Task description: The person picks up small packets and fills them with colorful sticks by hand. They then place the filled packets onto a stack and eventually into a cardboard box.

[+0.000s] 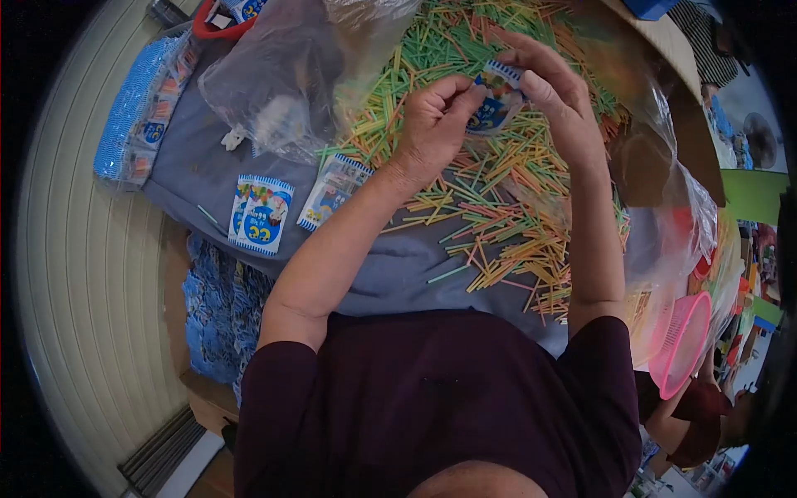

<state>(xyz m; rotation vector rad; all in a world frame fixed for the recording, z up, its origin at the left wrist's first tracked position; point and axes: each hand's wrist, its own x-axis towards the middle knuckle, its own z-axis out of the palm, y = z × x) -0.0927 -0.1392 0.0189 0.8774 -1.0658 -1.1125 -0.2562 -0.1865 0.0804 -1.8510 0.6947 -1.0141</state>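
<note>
My left hand (436, 124) pinches the left edge of a small printed plastic packet (494, 104) with a blue and white design. My right hand (558, 95) is at the packet's upper right, thumb against its edge and fingers bent over its top. Beneath both hands spreads a large heap of thin coloured sticks (515, 178), green, yellow, orange and pink. Left of my forearm, a few similar packets (266, 216) lie overlapping on the grey cloth (187, 170). More packets (336, 187) lie nearer the heap, partly covered by my forearm.
A clear bundle of packets (145, 116) lies at the far left. Crumpled clear plastic (274, 91) covers the cloth behind. A red container (220, 25) stands at the back. On the right are a pink basket (681, 344), more plastic sheeting and another person (693, 419).
</note>
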